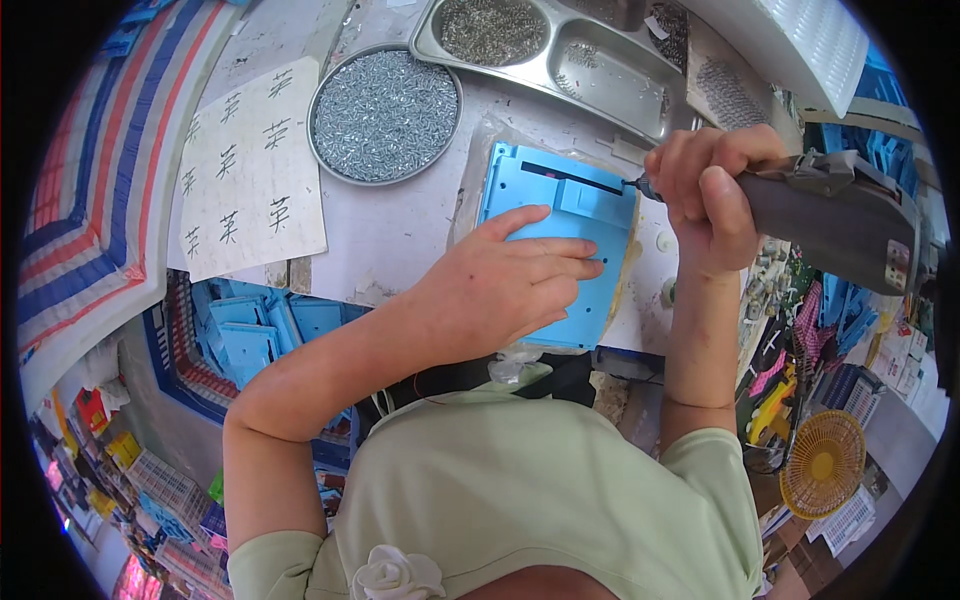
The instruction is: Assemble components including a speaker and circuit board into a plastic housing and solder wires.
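Two bare hands at work on a blue panel on a white table (370, 245), seen from above. The panel (592, 315) lies flat, directly before the person, on a clear plastic sheet (466, 205); a long dark slot runs near its far edge. The left hand (515, 285) rests palm down across the panel, its fingers extended and slightly spread, grasping nothing. The right hand (712, 195) has its fingers curled around the front of a dark grey driver (835, 215), whose bit points leftward at the panel's far right corner; whether the tip touches cannot be told. Beyond the panel, to the left, a round dish (385, 183) holds many small silvery screws (385, 112); beside it, a steel tray (628, 92) carries more small metal pieces in its compartments. A sheet of paper (255, 170) with handwritten characters lies farther left. Below the table's left part, a crate (163, 345) contains further blue parts (245, 345).
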